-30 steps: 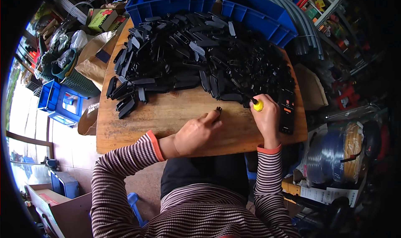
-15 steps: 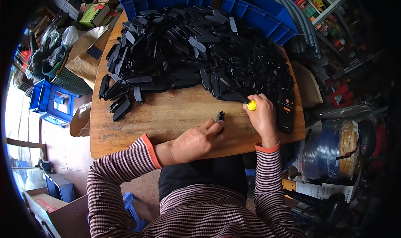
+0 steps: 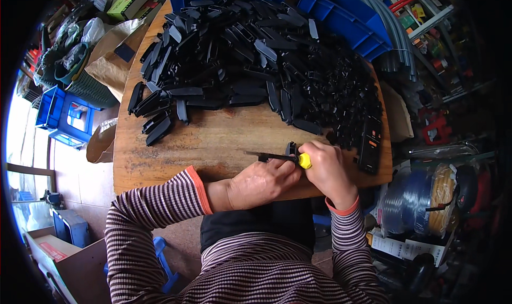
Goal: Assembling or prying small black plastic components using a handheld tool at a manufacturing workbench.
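Note:
On the wooden table (image 3: 213, 144), my right hand (image 3: 329, 172) grips a yellow-handled screwdriver (image 3: 277, 157) whose dark shaft points left along the near edge. My left hand (image 3: 260, 184) sits just below it, fingers pinching a small black plastic part (image 3: 291, 149) against the tool. A large heap of black plastic parts (image 3: 256, 64) covers the far half of the table. A flat black piece with an orange mark (image 3: 370, 144) lies at the right edge, beside my right hand.
Blue plastic bins (image 3: 341, 16) stand behind the heap. Blue crates (image 3: 66, 117) and a basket sit on the floor at left, with a cardboard box (image 3: 53, 256) at lower left. Cable spools (image 3: 426, 197) and shelving crowd the right side.
Both hands have come together near the table's front edge. The screwdriver, held upright before, now lies level pointing left, and my left hand has closed in on the small black part.

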Demonstrator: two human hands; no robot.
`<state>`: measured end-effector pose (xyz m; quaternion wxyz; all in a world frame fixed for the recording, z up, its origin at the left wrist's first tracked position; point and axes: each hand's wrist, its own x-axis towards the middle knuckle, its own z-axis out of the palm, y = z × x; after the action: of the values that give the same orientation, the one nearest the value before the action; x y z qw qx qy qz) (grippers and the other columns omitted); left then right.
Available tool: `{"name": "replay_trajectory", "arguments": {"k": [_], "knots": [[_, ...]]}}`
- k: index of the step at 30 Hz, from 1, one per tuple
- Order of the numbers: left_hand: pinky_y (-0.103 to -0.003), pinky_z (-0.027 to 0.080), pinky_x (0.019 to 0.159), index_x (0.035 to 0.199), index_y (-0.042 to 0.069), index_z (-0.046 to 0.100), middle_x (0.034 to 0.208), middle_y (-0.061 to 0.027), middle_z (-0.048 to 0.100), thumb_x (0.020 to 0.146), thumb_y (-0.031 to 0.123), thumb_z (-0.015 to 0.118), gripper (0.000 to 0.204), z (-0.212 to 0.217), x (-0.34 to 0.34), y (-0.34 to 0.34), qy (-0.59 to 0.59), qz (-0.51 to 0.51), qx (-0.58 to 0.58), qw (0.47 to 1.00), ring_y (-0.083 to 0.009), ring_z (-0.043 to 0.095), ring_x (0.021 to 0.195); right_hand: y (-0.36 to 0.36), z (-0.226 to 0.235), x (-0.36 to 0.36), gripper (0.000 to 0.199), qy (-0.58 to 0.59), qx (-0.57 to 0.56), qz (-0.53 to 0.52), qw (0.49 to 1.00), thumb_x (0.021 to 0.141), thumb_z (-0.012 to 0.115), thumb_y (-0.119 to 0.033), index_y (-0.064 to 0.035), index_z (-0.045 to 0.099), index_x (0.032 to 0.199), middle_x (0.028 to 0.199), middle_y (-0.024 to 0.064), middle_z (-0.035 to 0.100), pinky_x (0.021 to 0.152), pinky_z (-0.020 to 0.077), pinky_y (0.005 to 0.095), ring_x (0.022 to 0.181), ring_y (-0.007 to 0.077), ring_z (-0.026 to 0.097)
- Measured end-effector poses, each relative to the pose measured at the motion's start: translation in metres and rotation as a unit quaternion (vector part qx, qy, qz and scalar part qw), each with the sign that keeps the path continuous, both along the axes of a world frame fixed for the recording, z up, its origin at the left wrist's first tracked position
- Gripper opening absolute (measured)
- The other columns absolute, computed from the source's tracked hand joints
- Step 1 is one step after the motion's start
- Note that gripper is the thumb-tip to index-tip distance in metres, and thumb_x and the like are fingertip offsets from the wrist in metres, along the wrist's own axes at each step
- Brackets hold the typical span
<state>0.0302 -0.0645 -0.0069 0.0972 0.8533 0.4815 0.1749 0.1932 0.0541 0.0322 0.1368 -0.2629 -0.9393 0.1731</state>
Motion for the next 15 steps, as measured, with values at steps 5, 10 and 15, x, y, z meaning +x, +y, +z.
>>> {"name": "replay_trajectory", "arguments": {"k": [5,10,15], "knots": [[-0.034,0.054,0.076,0.126,-0.004,0.053,0.117,-0.0181,0.057,0.083,0.012,0.057,0.046,-0.007,0.002,-0.001,-0.042,0.023,0.016,0.999,-0.0264,0.06,0.094,-0.002,0.01,0.01,0.017,0.014,-0.068,0.016,0.997,0.071,0.07,0.002,-0.0005,0.065,0.087,0.082,0.0155,0.067,0.063,0.0513,0.0394,0.076,0.0344,0.066],[-0.033,0.054,0.076,0.127,-0.006,0.052,0.116,-0.0178,0.058,0.082,0.014,0.057,0.049,-0.008,0.002,0.0,-0.017,0.031,0.11,0.993,-0.0257,0.06,0.094,-0.003,0.011,0.014,0.017,0.034,-0.138,0.027,0.989,0.072,0.071,0.001,-0.0012,0.065,0.088,0.082,0.0146,0.067,0.062,0.051,0.0375,0.074,0.0329,0.067],[-0.032,0.052,0.078,0.127,-0.008,0.053,0.117,-0.0178,0.057,0.082,0.015,0.058,0.051,-0.013,0.003,0.004,0.027,0.03,0.173,0.984,-0.0247,0.06,0.095,0.001,0.005,0.009,0.017,0.125,-0.119,-0.011,0.985,0.074,0.072,0.001,-0.0016,0.065,0.089,0.08,0.0128,0.066,0.06,0.0506,0.0352,0.071,0.0303,0.067]]}}
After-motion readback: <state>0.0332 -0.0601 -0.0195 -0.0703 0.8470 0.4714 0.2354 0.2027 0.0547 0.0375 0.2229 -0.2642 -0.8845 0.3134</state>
